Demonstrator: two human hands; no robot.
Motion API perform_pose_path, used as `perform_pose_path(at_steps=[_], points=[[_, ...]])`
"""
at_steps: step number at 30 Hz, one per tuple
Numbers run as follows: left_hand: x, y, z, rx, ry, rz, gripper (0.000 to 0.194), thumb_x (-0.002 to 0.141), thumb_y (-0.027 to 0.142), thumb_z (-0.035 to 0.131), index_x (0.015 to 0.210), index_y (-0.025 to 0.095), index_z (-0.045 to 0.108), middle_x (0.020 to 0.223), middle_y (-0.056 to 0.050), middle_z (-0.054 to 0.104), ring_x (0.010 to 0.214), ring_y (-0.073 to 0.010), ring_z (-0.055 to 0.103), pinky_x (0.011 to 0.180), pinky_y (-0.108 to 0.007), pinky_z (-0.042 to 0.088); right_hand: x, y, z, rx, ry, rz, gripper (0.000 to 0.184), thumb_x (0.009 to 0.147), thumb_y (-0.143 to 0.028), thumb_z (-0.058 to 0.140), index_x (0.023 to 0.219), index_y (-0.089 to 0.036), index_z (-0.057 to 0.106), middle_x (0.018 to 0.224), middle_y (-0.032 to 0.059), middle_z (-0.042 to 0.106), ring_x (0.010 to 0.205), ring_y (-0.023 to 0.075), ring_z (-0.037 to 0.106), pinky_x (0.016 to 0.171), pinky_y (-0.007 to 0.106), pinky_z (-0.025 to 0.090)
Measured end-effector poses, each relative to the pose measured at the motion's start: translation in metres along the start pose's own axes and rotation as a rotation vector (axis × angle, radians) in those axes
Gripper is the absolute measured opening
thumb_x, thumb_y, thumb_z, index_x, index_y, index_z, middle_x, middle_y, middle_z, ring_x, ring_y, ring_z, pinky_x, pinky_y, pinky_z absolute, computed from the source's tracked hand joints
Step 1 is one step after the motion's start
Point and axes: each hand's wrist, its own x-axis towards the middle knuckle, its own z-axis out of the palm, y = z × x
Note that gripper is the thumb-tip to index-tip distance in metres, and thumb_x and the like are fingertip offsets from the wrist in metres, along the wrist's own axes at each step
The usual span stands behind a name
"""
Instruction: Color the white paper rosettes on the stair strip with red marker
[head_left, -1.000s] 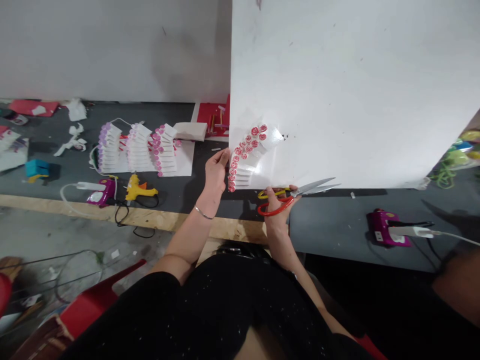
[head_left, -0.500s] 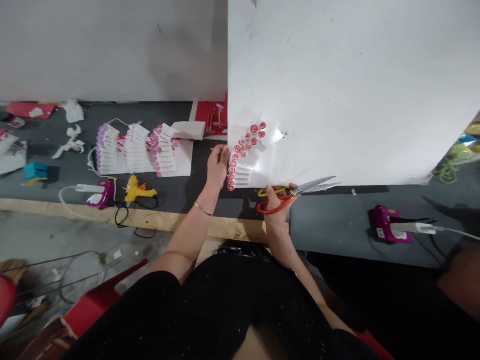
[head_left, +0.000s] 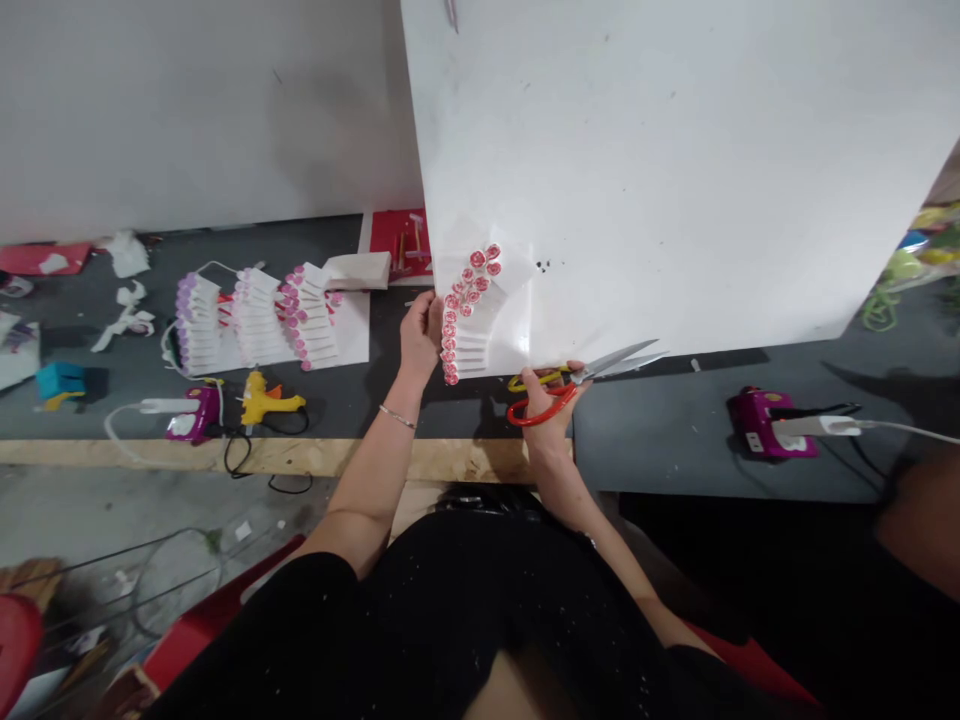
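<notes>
A large white board (head_left: 675, 200) rises before me, its lower edge near my hands. Near its lower left corner, a row of small red-and-white rosettes (head_left: 466, 292) with pale strips fanning out from them lies against the white surface. My left hand (head_left: 421, 335) is closed on the board's left edge, beside the rosettes; its fingertips are partly hidden. At the lower edge, my right hand (head_left: 551, 405) holds a pair of scissors (head_left: 600, 368), one handle loop red and the other yellow. Their blades point right and are slightly apart. Some right-hand fingers go behind the board's edge.
On the dark table to my left lie fans of purple and pink rosettes (head_left: 255, 315), a yellow glue gun (head_left: 268, 400), a purple power strip (head_left: 193, 415) and a blue object (head_left: 60, 380). Another purple power strip (head_left: 772, 425) is on my right, near a person's arm (head_left: 922, 525).
The view has turned slightly, so the board and table things sit further left, and the board's left edge now leans. Both hands keep their holds, and the scissors stay in my right hand.
</notes>
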Motion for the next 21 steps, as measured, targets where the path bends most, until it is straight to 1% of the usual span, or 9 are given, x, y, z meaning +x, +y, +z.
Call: perform_pose_path(at_steps=[3, 8, 10, 13, 16, 21], points=[[0.001, -0.001, -0.002, 0.026, -0.022, 0.026, 0.034, 0.094, 0.057, 0.072, 0.092, 0.024, 0.079, 0.083, -0.002, 0.075, 0.081, -0.0215, 0.067, 0.078, -0.033, 0.052, -0.002, -0.005, 0.000, 0.015, 0.011, 0.027, 0.076, 0.087, -0.045, 0.071, 0.143, -0.036, 0.021, 0.130, 0.0071, 0.060, 0.106, 0.0170, 0.071, 0.096, 0.036, 0.066], [0.003, -0.003, -0.005, 0.110, -0.072, 0.121, 0.060, 0.097, 0.079, 0.058, 0.093, 0.022, 0.076, 0.082, -0.004, 0.074, 0.077, -0.0213, 0.067, 0.072, -0.033, 0.053, -0.008, -0.016, 0.001, 0.149, 0.048, 0.038, 0.076, 0.078, -0.041, 0.081, 0.134, -0.034, 0.030, 0.114, -0.0016, 0.063, 0.094, 0.0132, 0.071, 0.094, 0.033, 0.064], [0.003, -0.005, -0.006, 0.129, -0.076, 0.143, 0.065, 0.097, 0.083, 0.054, 0.094, 0.022, 0.075, 0.082, -0.004, 0.074, 0.076, -0.0207, 0.067, 0.070, -0.033, 0.053, -0.008, -0.018, 0.002, 0.188, 0.076, 0.043, 0.075, 0.075, -0.039, 0.084, 0.130, -0.033, 0.032, 0.110, -0.0041, 0.063, 0.091, 0.0121, 0.071, 0.091, 0.031, 0.064], [0.003, -0.008, -0.005, 0.134, -0.080, 0.158, 0.065, 0.099, 0.082, 0.052, 0.098, 0.022, 0.075, 0.086, -0.006, 0.076, 0.079, -0.0207, 0.069, 0.073, -0.033, 0.054, -0.008, -0.019, 0.003, 0.210, 0.086, 0.048, 0.074, 0.073, -0.035, 0.085, 0.127, -0.034, 0.034, 0.105, -0.0066, 0.063, 0.087, 0.0110, 0.070, 0.086, 0.029, 0.065], [0.003, -0.010, -0.004, 0.127, -0.083, 0.148, 0.063, 0.100, 0.080, 0.052, 0.100, 0.022, 0.076, 0.088, -0.006, 0.077, 0.080, -0.0207, 0.070, 0.074, -0.033, 0.055, -0.007, -0.017, 0.003, 0.213, 0.085, 0.046, 0.074, 0.072, -0.035, 0.085, 0.125, -0.035, 0.033, 0.105, -0.0064, 0.062, 0.086, 0.0115, 0.070, 0.084, 0.030, 0.065], [0.003, -0.013, -0.003, 0.109, -0.069, 0.138, 0.057, 0.100, 0.076, 0.055, 0.099, 0.022, 0.076, 0.089, -0.005, 0.078, 0.082, -0.0206, 0.070, 0.075, -0.033, 0.055, -0.006, -0.015, 0.001, 0.182, 0.067, 0.035, 0.073, 0.074, -0.037, 0.085, 0.126, -0.034, 0.033, 0.109, -0.0046, 0.063, 0.091, 0.0128, 0.071, 0.091, 0.035, 0.066]])
